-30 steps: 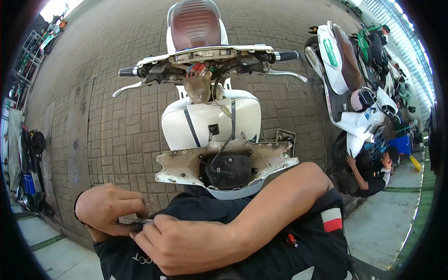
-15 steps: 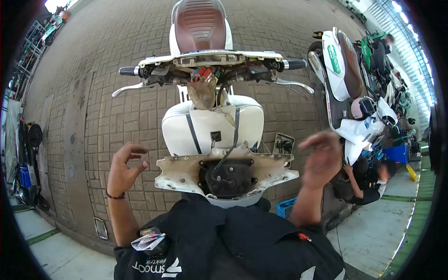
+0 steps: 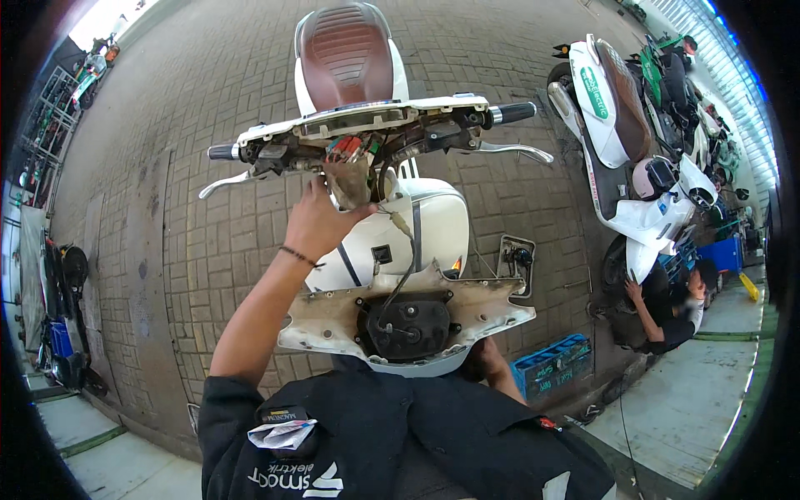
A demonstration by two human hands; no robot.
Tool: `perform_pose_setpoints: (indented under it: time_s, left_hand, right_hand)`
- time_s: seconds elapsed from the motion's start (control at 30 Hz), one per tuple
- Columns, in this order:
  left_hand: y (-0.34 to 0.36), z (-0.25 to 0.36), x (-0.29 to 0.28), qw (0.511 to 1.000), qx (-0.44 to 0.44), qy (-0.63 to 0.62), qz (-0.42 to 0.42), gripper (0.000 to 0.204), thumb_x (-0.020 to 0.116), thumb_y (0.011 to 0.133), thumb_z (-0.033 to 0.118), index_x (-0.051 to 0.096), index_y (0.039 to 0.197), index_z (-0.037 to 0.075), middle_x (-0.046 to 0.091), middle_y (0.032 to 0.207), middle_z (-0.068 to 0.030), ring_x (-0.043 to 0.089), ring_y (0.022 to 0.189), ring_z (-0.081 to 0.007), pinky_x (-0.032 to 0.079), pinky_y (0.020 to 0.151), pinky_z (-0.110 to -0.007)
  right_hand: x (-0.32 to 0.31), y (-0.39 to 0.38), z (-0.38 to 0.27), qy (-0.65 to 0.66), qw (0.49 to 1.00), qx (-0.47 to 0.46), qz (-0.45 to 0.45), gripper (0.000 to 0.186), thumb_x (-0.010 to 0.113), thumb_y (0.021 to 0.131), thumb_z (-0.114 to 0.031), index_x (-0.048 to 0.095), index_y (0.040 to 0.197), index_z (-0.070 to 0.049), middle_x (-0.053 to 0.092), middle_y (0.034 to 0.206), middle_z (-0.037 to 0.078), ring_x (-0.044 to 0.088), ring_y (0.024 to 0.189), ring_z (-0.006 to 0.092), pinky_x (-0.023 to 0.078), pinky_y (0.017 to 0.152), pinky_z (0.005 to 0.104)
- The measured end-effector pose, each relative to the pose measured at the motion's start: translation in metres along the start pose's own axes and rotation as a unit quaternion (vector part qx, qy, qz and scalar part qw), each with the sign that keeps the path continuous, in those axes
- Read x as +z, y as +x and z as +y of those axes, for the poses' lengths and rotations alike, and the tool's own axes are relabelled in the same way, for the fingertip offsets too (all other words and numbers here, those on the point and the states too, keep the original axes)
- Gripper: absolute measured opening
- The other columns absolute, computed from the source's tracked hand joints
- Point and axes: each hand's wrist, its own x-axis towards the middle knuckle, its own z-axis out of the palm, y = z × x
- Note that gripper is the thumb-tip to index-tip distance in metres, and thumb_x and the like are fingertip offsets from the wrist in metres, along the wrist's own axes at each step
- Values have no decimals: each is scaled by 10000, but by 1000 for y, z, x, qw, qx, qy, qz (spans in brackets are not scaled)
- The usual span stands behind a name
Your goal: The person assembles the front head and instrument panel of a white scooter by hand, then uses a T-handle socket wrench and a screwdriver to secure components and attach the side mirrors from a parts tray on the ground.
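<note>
A partly dismantled white scooter (image 3: 429, 233) stands in front of me, with a brown seat (image 3: 342, 58) and bare handlebar ends (image 3: 504, 114). My left hand (image 3: 325, 212) grips a crumpled beige cover (image 3: 348, 179) at the steering column, just under the exposed coloured connectors (image 3: 343, 148). A cable hangs down from there to the dark plate (image 3: 408, 325) inside the dirty inner front panel (image 3: 508, 312). My right hand (image 3: 479, 358) is down at the underside of that panel, with its fingers hidden. A small black case with folded paper (image 3: 281, 431) sits on my shirt.
At the right, a person (image 3: 667, 321) crouches with a hand on another white scooter (image 3: 637, 212), beside more parked two-wheelers. A blue crate (image 3: 550, 367), a tray of parts (image 3: 514, 271) and a blue bin (image 3: 721, 254) are nearby. Scooters (image 3: 62, 329) line the left.
My hands have parted from my chest. The left one has gone up to the steering column and taken hold of the cover. The right one has dropped beneath the front panel.
</note>
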Motion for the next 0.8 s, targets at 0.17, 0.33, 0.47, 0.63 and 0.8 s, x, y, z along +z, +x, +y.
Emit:
perform_pose_setpoints:
  time_s: [0.17,0.33,0.47,0.63,0.8]
  left_hand:
    - [12,28,-8,998,-28,46,-32,892,762,703,597,498,1192,-100,632,1054,-325,653,944,-450,550,795,-473]
    - [16,15,2,1000,20,1,20,566,736,770,382,556,1068,-65,668,846,-285,659,822,-453,547,733,-485]
    - [23,-5,7,996,65,-19,65,336,682,803,211,557,998,-32,666,831,-267,644,788,-453,527,689,-510]
    - [14,9,6,977,167,-3,135,218,629,818,80,548,992,-23,639,888,-222,620,805,-437,507,663,-505]
    - [13,-4,11,961,226,73,140,292,609,840,38,548,1118,-30,580,1094,-190,577,1027,-383,515,806,-439]
  right_hand:
    - [-3,27,66,152,978,-112,85,512,611,922,-261,441,1362,-61,565,1245,79,551,1116,213,465,945,367]
    - [18,34,51,133,968,-204,68,702,553,916,-575,426,1372,-56,548,1259,81,538,1116,226,462,938,393]
    - [42,30,31,288,941,-170,46,817,599,868,-632,402,1398,-43,524,1322,94,525,1176,227,454,980,405]
    - [27,36,52,244,956,-152,63,801,570,885,-630,415,1394,-32,529,1324,106,528,1182,241,447,991,414]
    - [17,48,78,210,963,-155,62,759,558,901,-598,426,1390,-33,533,1324,110,529,1183,243,443,994,407]
